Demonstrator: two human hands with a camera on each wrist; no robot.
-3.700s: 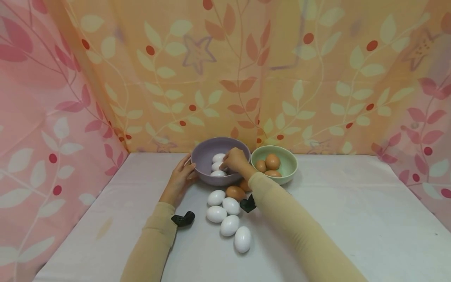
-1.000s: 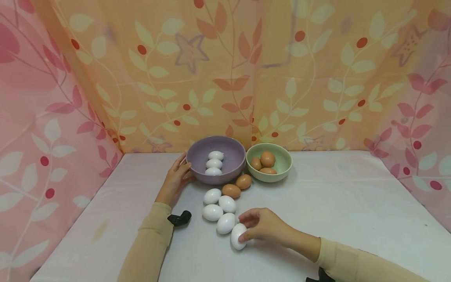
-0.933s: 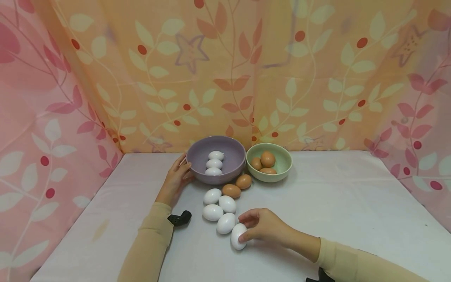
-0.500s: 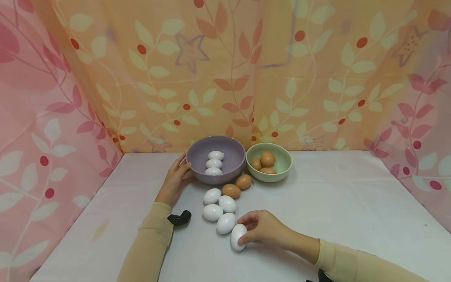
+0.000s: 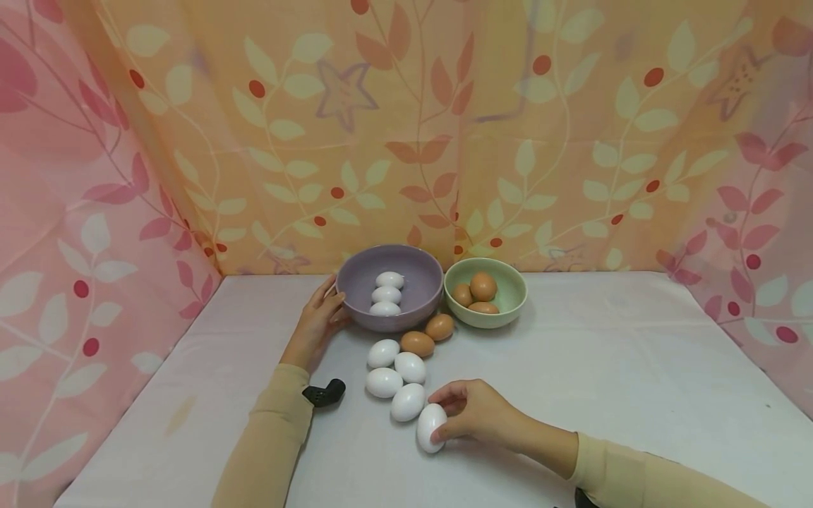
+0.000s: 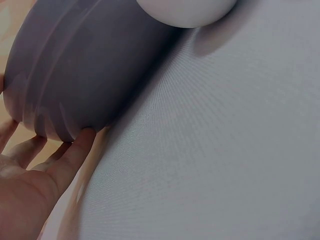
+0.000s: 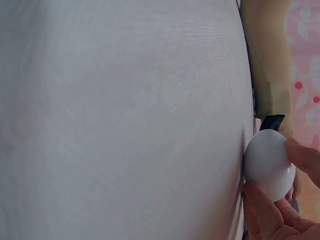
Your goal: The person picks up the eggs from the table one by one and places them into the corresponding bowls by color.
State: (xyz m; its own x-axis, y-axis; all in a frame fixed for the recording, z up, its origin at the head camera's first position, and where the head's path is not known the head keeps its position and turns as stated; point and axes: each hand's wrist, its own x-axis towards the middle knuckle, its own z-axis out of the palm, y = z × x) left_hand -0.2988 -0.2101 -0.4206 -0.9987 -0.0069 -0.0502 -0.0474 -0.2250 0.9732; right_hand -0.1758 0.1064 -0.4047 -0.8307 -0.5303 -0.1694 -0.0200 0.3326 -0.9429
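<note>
White egg (image 5: 429,427) at the near end of the loose row is the one in play. Head view: right hand (image 5: 476,416) has it pinched, thumb nearer, fingers farther; left hand (image 5: 313,321) rests at the left of the purple bowl (image 5: 358,282). Three white eggs (image 5: 388,295) in that bowl, three brown eggs (image 5: 483,286) in the green bowl (image 5: 513,300) to its right. On the table (image 5: 571,395): four loose white eggs (image 5: 384,382), two loose brown eggs (image 5: 417,343). Step reads as a pick-up

Left wrist view: fingers apart, tips against the bowl's outer wall. Looks like steadying, not clamping

Right wrist view: thumb and fingers clamped on the egg from opposite sides; can't tell if it's off the table. Next move calls for a straight lift without nudging the neighbour on the far left, then, if it's bound for the other whites, a path far and left, over the near rim of the purple bowl
</note>
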